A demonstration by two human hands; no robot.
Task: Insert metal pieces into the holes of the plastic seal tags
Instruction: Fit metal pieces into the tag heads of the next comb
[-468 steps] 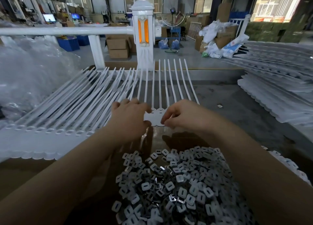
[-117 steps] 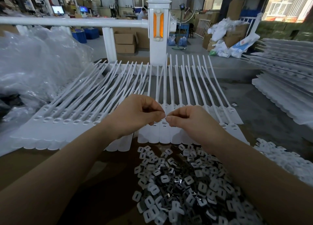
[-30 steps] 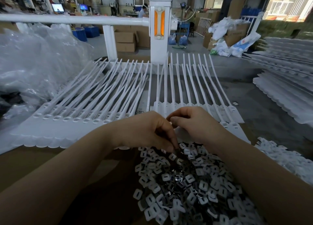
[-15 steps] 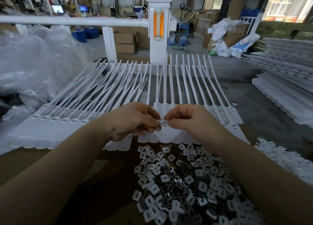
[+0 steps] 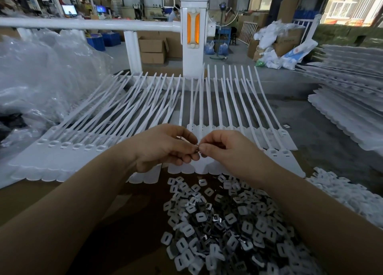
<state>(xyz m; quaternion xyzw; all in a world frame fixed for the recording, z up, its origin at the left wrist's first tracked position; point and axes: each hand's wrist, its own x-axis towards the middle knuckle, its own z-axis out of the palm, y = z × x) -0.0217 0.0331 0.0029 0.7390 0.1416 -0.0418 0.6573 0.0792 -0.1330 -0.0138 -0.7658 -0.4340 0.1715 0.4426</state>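
Head view: hands (image 5: 199,148) pinching metal piece (image 5: 197,148)

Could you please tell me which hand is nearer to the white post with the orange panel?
Neither clearly: the left hand sits just left of the white post with the orange panel, the right hand just right, both well below it.

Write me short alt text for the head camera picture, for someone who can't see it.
Two bare hands, the left hand and the right hand, meet fingertip to fingertip, pinching a small metal piece above a row of white plastic seal tags fanned across a workbench. A heap of metal pieces lies nearer the camera, with a white railing post and a warehouse behind.
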